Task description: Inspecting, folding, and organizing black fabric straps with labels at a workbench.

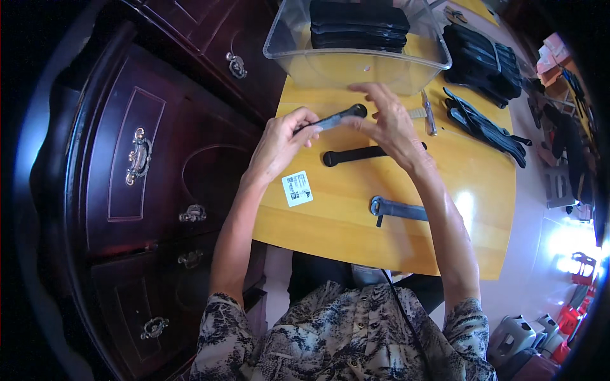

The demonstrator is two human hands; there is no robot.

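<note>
My left hand (277, 141) pinches a dark strap (330, 120) with a rounded black end, held above the yellow table. Just right of that end, my right hand (392, 124) is raised with its fingers spread; its thumb comes close to the strap, and whether it touches I cannot tell. Below the hands lies a black strap with a round end (356, 155), partly behind my right wrist. Nearer to me is a grey-black strap with a looped end (406, 210), its right part hidden by my forearm. A white printed label (297, 188) lies to the left.
A clear plastic bin (356, 70) holding stacked black pieces (359, 28) stands at the far side. To its right are a black bundle (481, 63), a pile of dark straps (483, 127) and a slim metal tool (430, 114). A dark wooden cabinet (127, 146) borders the table's left.
</note>
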